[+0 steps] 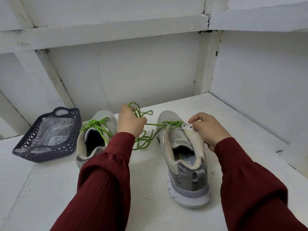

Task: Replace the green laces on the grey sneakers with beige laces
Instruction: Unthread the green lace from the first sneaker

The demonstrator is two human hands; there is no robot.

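Note:
Two grey sneakers stand on the white surface, toes pointing away from me. The left sneaker (pixel 100 124) still has its green lace (pixel 95 124) tied in a bow. The right sneaker (pixel 183 155) has its green lace (pixel 145 139) mostly pulled out, threaded only through the eyelets nearest the toe. My left hand (pixel 130 124) grips a bunch of that loose lace between the shoes, pulling it taut leftward. My right hand (pixel 206 129) pinches the right eyelet flap of the right sneaker. No beige laces are visible.
A dark plastic basket (pixel 70 144) holding clear plastic wrapping sits at the left, close to the left sneaker. White walls enclose the surface at the back and right. Open white surface lies in front of the shoes.

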